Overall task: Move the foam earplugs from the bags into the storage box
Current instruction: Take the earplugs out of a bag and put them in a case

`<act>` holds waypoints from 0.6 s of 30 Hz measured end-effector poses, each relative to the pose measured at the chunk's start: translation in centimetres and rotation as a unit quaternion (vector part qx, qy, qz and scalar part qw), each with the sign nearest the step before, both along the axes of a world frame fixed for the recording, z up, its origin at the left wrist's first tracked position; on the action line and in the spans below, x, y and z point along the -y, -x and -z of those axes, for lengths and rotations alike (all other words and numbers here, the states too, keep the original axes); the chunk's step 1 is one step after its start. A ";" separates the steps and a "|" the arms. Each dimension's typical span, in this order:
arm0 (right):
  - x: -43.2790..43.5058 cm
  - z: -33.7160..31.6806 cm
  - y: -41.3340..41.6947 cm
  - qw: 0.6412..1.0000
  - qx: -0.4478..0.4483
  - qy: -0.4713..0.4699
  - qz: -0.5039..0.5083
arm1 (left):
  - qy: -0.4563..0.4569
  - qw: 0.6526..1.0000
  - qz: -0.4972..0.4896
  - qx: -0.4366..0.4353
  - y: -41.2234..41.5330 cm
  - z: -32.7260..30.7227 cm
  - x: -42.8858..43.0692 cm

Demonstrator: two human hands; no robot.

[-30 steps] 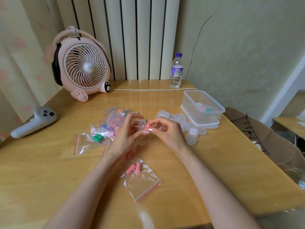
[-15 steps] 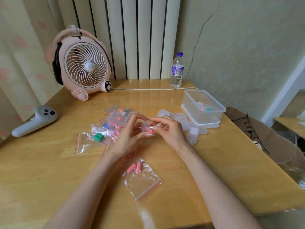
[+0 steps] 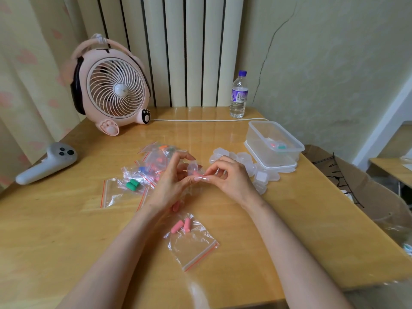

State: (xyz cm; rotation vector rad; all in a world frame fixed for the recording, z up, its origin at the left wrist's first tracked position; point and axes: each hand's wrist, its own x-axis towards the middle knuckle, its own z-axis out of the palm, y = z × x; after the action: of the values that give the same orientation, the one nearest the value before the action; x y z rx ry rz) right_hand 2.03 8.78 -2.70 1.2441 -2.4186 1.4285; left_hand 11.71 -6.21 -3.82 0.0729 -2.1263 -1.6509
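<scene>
Left arm: bare forearm reaches from the table's [image 3: 289, 230] near edge toward its middle, wrist slightly bent.
Left hand [image 3: 171, 186]: fingers curled, index arched over and thumb under a small clear case [image 3: 192, 167], pinching it.
Right arm: bare forearm comes in from the near right corner, wrist low over the table.
Right hand [image 3: 231, 180]: fingers curled; thumb and forefinger tips meet at the case's side, apparently pinching a pink earplug [image 3: 198, 173], though the contact is hard to make out.
Both hands: fingertips touching, above the table's middle.
</scene>
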 end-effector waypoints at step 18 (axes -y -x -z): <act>-0.1 0.1 -0.4 0.993 -0.091 -0.019 0.075 | -0.013 0.999 0.045 0.026 -0.5 -1.1 -1.4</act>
State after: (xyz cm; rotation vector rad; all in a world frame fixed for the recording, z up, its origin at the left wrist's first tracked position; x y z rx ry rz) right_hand 2.39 8.84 -2.75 1.1203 -2.3706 1.1796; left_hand 12.21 -4.80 -2.70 0.0276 -2.1759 -1.7458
